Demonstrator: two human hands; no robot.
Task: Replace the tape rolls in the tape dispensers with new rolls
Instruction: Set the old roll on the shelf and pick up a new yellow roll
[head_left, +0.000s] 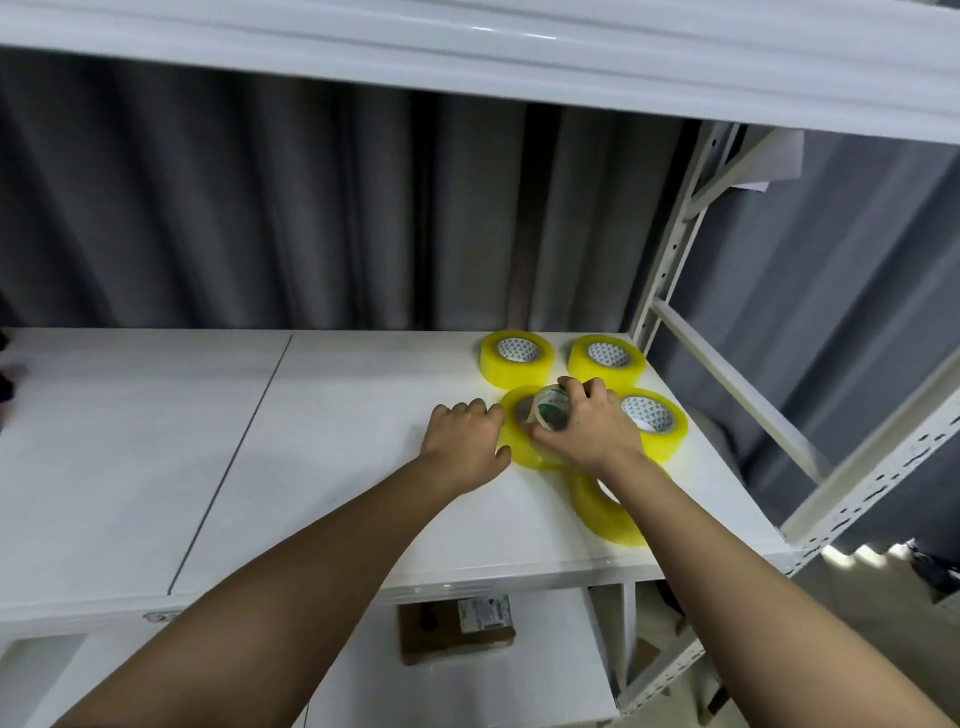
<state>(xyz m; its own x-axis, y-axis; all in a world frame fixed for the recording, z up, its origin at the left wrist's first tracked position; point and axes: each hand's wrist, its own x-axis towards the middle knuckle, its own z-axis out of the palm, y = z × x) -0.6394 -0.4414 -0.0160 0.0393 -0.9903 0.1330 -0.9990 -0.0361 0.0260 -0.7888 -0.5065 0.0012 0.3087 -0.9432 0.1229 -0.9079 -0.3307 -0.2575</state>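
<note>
1. My right hand (587, 421) has its fingers curled round a small, nearly spent tape core (551, 409), holding it just above the middle yellow roll (519, 436) on the white shelf (337, 441).
2. My left hand (465, 441) lies beside that middle roll with its fingertips touching the roll's left side and the fingers loosely bent — I judge it is resting there, not gripping.
3. The new rolls sit clustered at the shelf's right end: two at the back (517, 359) (608, 362), one to the right (655, 422), and one near the front edge (605, 512), partly hidden under my right forearm.
4. What could go wrong: my forearm crosses the front roll, so a careless pull back might nudge it off the edge. The core could also slip from my grip.
5. Containers — none holds tape here. A brown box (457, 631) sits on the lower level; I cannot tell its contents. No dispenser is in view.
</note>
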